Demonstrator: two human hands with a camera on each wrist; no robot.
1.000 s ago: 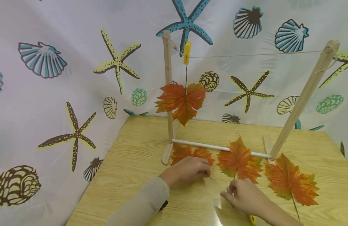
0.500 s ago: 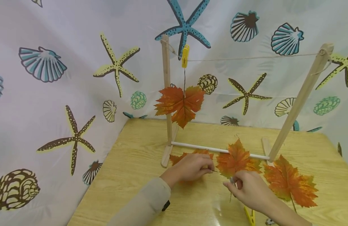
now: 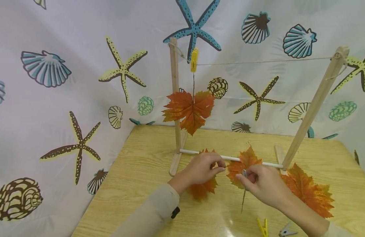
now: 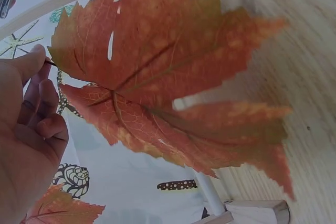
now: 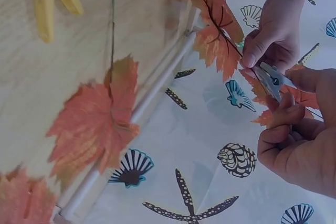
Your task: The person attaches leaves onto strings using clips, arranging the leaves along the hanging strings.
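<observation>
My left hand (image 3: 204, 168) pinches the thin dark stem of an orange artificial maple leaf (image 4: 163, 77), whose blade spreads below the hand, raised from the table. Close to its right, my right hand (image 3: 266, 184) holds a grey clothespin (image 5: 273, 80) between thumb and fingers. In the right wrist view, the clothespin's tip overlaps the leaf's stem right beside my left fingertips. Another maple leaf (image 3: 191, 108) hangs by its stem from a yellow clothespin (image 3: 194, 60) on the string (image 3: 259, 62).
A wooden frame (image 3: 314, 108) with a white bottom bar (image 3: 269, 164) carries the string. A middle leaf (image 3: 249, 156) and a right leaf (image 3: 309, 189) lie along the bar. On the table (image 3: 141, 184), a yellow clothespin (image 3: 263, 227) and a grey clothespin (image 3: 286, 230) lie near the front.
My left hand has raised its leaf from the tabletop. My right hand has moved up with the grey clothespin, closer to the left hand, uncovering the loose clothespins in front.
</observation>
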